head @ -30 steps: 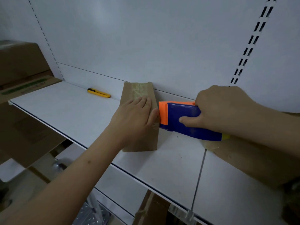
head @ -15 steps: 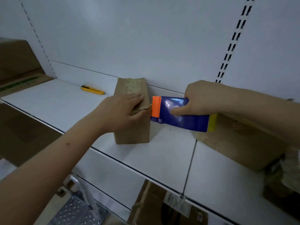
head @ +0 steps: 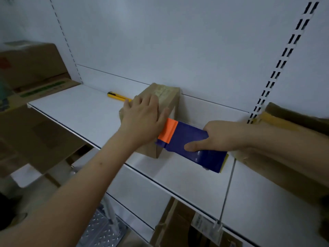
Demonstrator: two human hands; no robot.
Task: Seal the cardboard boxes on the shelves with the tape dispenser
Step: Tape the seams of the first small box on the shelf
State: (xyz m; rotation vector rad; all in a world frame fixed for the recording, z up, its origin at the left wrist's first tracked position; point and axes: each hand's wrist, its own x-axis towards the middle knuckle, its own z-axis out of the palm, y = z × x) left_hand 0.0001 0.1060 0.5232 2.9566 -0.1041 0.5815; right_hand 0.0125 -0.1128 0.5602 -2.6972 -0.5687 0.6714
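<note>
A small brown cardboard box (head: 167, 97) stands on the white shelf (head: 85, 113), its far end against the back wall, tape showing on its top. My left hand (head: 144, 116) lies flat on the box top, fingers straight and spread, pressing down. My right hand (head: 220, 136) grips the blue tape dispenser (head: 190, 145). The dispenser's orange front end touches the box's right side, just below my left thumb. The near part of the box is hidden under my left hand.
A yellow utility knife (head: 117, 96) lies on the shelf by the wall, left of the box. Larger cardboard boxes stand at far left (head: 30, 68) and at right (head: 293, 122). More boxes (head: 178, 227) and a metal step (head: 103, 229) sit below the shelf.
My left hand has opened from gripping the box's right edge to lying flat on its top. The dispenser has tilted and slid down along the box's right side. My view has shifted.
</note>
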